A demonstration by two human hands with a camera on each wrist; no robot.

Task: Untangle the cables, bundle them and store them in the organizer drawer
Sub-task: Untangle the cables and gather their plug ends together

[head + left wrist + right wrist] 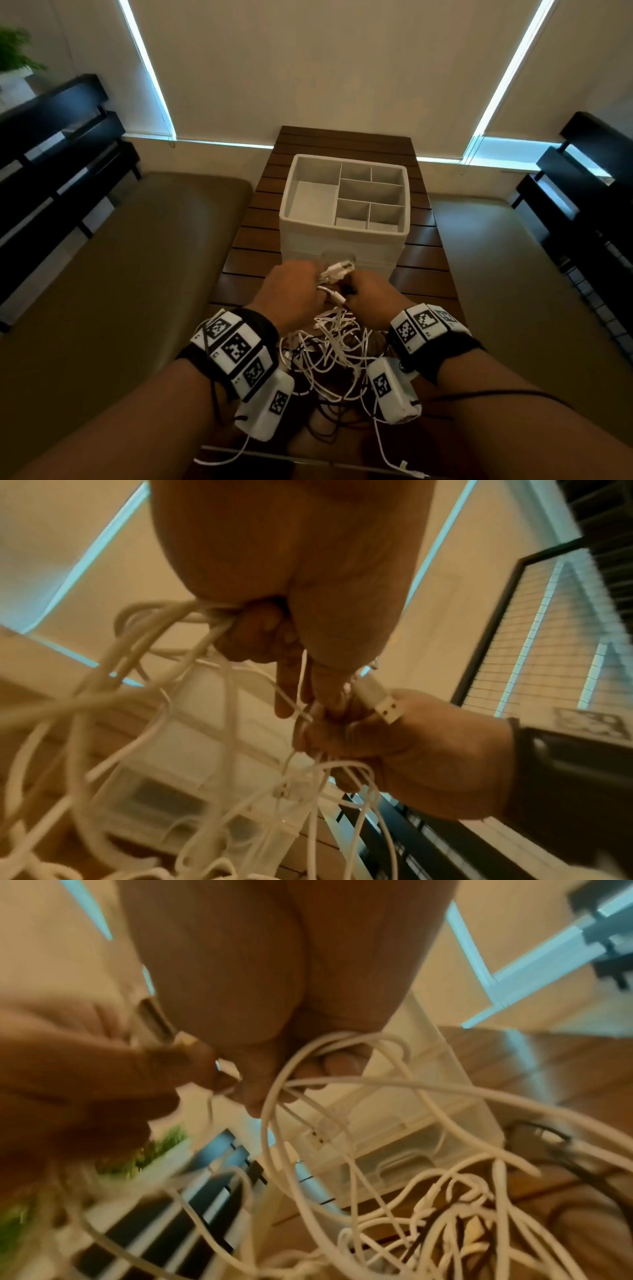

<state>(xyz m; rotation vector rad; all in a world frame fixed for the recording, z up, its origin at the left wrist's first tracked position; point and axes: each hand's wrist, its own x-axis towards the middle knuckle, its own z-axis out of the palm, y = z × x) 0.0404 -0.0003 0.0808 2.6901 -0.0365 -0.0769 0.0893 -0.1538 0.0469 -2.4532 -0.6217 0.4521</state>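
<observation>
A: What do we have in our hands?
B: We hold the tangle of white cables (pixel 330 346) up over the near edge of the slatted wooden table (pixel 260 240). Our left hand (pixel 291 294) has its fingers curled round a bunch of white strands; the left wrist view shows them gathered under the curled fingers (pixel 260 634).
A: And the right hand (pixel 373 301)?
B: It is closed too, gripping cables close beside the left. From the right wrist view, white loops pass round its curled fingers (pixel 337 1060). A white USB plug (pixel 339 266) sticks out between our 2 hands.
A: Where does the rest of the tangle lie?
B: It hangs below our wrists and trails off the near edge of the table; a few dark cables (pixel 318 401) run through it.
A: And the organizer?
B: The white organizer (pixel 344 212) stands at the middle of the table, just beyond our hands. Its open top tray shows 6 compartments, and the drawer (pixel 339 257) in its near face is mostly hidden behind our hands, so we cannot tell whether it is open.
</observation>
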